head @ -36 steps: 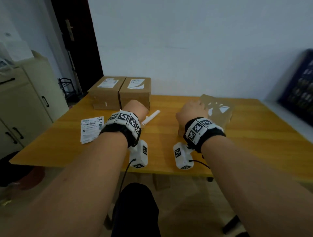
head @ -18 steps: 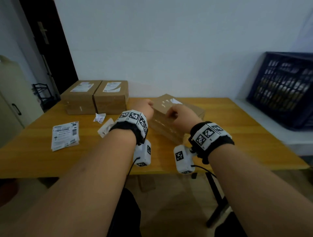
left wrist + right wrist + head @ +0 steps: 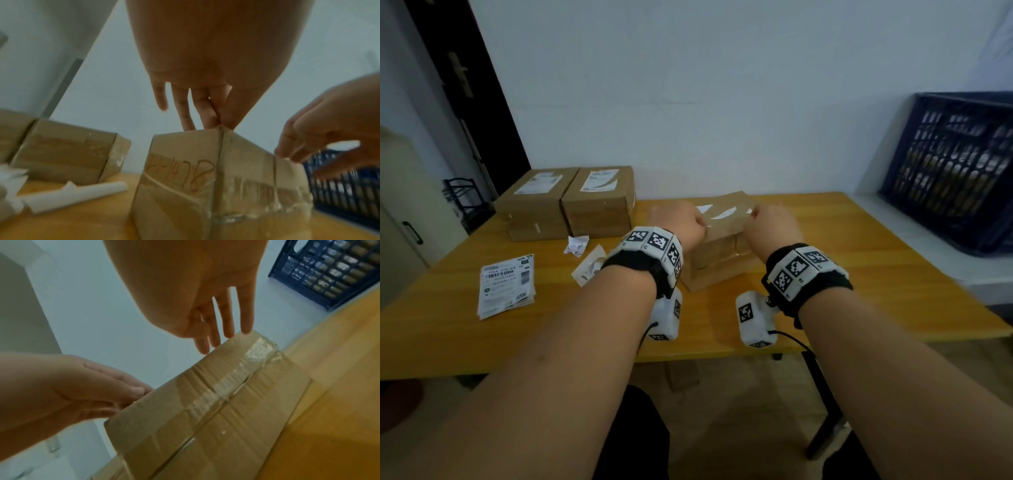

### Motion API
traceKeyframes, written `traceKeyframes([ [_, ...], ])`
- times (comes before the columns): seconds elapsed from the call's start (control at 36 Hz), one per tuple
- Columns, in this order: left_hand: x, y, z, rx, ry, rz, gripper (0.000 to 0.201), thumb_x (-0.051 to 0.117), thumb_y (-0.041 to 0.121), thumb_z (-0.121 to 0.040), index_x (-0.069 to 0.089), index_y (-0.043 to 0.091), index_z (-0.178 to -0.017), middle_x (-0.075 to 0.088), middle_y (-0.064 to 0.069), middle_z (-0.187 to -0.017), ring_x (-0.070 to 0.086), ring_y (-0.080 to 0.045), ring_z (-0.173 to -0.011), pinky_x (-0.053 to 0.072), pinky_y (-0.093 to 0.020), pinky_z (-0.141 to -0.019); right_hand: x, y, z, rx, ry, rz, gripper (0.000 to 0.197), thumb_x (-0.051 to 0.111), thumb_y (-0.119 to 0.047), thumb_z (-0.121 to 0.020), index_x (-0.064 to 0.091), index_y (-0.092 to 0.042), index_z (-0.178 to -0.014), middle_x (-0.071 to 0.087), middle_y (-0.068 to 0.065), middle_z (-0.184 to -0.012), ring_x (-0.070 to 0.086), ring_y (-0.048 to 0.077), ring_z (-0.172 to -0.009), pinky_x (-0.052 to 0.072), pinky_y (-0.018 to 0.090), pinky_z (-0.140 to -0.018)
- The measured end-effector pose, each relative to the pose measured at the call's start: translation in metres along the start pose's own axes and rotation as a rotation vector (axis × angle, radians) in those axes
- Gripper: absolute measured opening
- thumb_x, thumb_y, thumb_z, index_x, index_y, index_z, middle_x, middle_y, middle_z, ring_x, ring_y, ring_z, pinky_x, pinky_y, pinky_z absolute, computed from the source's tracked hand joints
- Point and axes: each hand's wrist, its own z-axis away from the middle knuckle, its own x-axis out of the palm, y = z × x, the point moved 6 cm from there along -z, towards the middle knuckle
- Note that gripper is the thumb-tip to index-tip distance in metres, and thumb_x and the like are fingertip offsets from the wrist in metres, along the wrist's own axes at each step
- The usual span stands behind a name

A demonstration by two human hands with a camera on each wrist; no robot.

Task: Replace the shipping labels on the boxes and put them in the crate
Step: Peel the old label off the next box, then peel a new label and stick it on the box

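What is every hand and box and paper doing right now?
Left hand: fingers straight, touching the near box's top edge.
Right hand: fingers straight, at the near box's top edge.
Near box: taped shut, on the table, no full label.
Two far boxes: shut, side by side, labels on.
Label stack: flat on the table.
Paper scrap: crumpled.
Backing strip: curled.
Crate: beside the table; inside hidden.
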Motion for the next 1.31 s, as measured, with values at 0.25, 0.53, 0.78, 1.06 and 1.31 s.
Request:
traceKeyframes([
  [0.25,0.000,-0.036,-0.017,-0.134,0.013,0.030,0.043,0.048,0.022,-0.093,0.052,0.024,-0.136,0.048,-0.008,-0.139,0.050,-0.029,-0.123,0.044,-0.040,-0.098,0.019,0.003,-0.019,0.014,-0.049,-0.221,0.013,0.050,-0.018,-0.092,0.057,-0.015,-0.102,0.049,0.006,-0.118,0.051,0.021,-0.105,0.044,0.029,-0.086],
  [0.53,0.005,-0.035,-0.021,-0.083,0.031,0.187,0.026,0.056,0.034,-0.093,0.070,0.024,-0.113,0.066,0.003,-0.120,0.060,-0.017,-0.107,0.042,-0.024,-0.081,0.019,0.011,-0.038,0.198,-0.051,-0.257,0.047,0.055,-0.024,-0.097,0.041,-0.006,-0.139,0.044,0.015,-0.139,0.058,0.029,-0.110,0.043,0.031,-0.079],
  [0.78,0.008,-0.026,-0.012,-0.084,0.072,0.247,0.026,0.052,0.027,-0.096,0.073,0.021,-0.110,0.068,0.001,-0.119,0.062,-0.017,-0.105,0.047,-0.025,-0.087,0.020,0.000,-0.031,0.126,-0.095,-0.300,0.020,0.054,-0.015,-0.094,0.056,-0.006,-0.112,0.061,0.006,-0.101,0.054,0.020,-0.086,0.045,0.029,-0.072],
  [1.06,-0.020,-0.080,0.012,-0.306,0.059,0.271,0.036,0.050,0.011,-0.091,0.061,0.015,-0.126,0.059,-0.008,-0.131,0.056,-0.026,-0.117,0.045,-0.033,-0.095,-0.005,-0.055,-0.017,-0.056,0.076,-0.381,0.028,0.050,-0.016,-0.095,0.058,-0.014,-0.122,0.052,0.006,-0.127,0.054,0.018,-0.093,0.045,0.027,-0.078],
  [1.31,-0.049,-0.201,0.079,-0.698,0.110,0.233,0.036,0.036,0.003,-0.098,0.061,0.000,-0.124,0.056,-0.019,-0.131,0.055,-0.033,-0.118,0.044,-0.037,-0.098,0.043,-0.173,0.024,-0.332,-0.103,-0.381,0.018,0.048,-0.015,-0.095,0.063,-0.017,-0.105,0.060,0.002,-0.112,0.058,0.018,-0.097,0.047,0.028,-0.081],
])
